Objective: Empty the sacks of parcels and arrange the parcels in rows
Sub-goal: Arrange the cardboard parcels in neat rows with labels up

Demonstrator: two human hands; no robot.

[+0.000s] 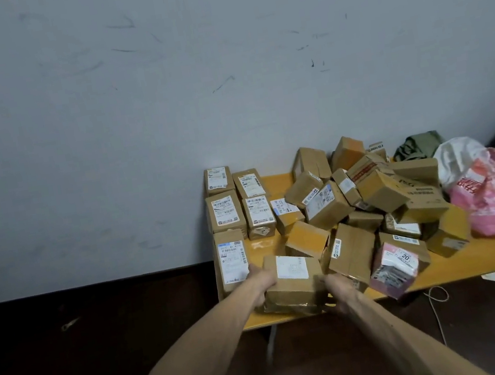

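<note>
parcel gripped at sides by left hand, right hand (both curled round it)

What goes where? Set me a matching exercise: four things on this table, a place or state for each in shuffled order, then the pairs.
Things
1. parcel with white label
2. pink carton
3. pink sack
4. green bundle

Places or states
A. crumpled at the right end of the table
B. at the back, by the wall
C. held between the left hand and the right hand
D. tilted at the front edge

Pairs: 1-C, 2-D, 3-A, 4-B
</note>
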